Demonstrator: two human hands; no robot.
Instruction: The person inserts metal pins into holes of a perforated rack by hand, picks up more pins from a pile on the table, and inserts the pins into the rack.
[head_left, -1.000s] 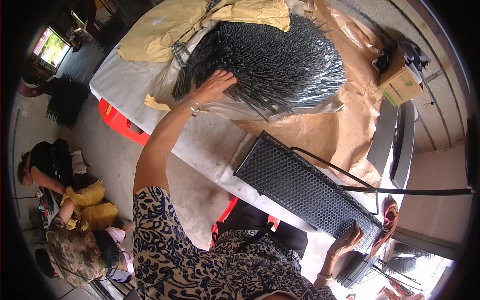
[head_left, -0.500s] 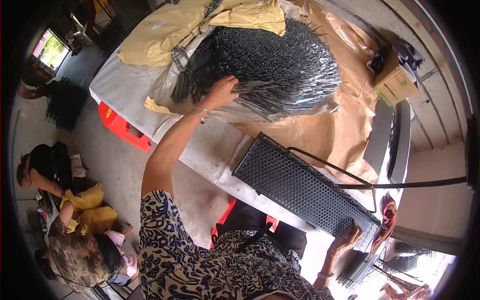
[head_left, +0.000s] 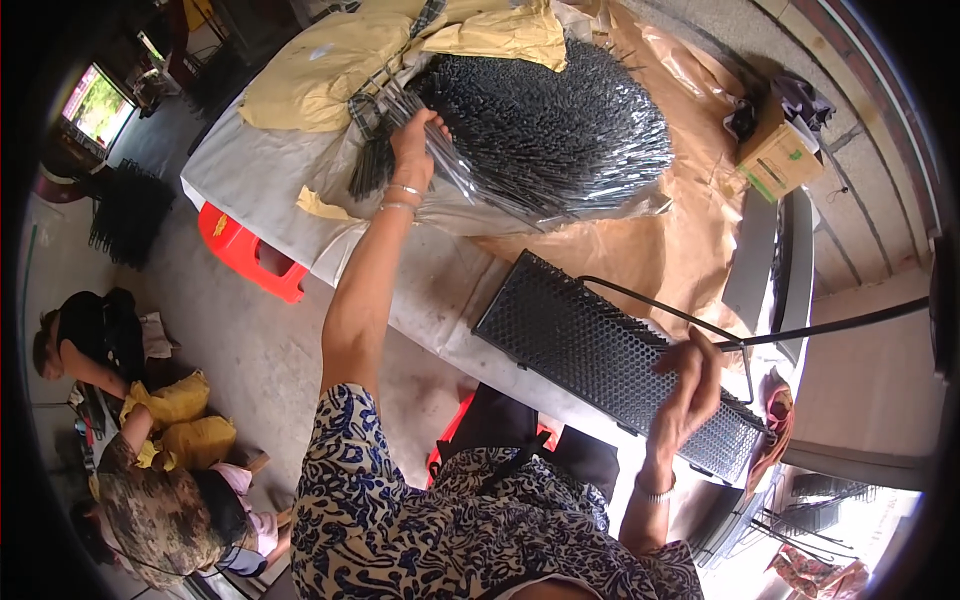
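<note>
A big heap of thin dark metal rods (head_left: 550,125) lies on the covered table. At its left edge my left hand (head_left: 415,145) is closed round a small bunch of these rods, slanting up out of the heap. A long black tray (head_left: 590,355) with a honeycomb of holes stands at a slant near the table's front edge. Over the right part of this tray, beside a bent black wire handle (head_left: 660,315), hovers my right hand (head_left: 685,390). Its fingers are curled together, and what they hold, if anything, is hidden.
Yellow sacking (head_left: 325,75) and brown paper (head_left: 690,190) spread around the heap. A cardboard box (head_left: 780,155) stands at the far right. A red stool (head_left: 240,250) is beside the table. Two people (head_left: 165,510) crouch at lower left by yellow bags (head_left: 195,440).
My left hand has moved up and slightly left, raising a bunch of rods from the heap. My right hand has lifted off the tray's near right end and moved up over it.
</note>
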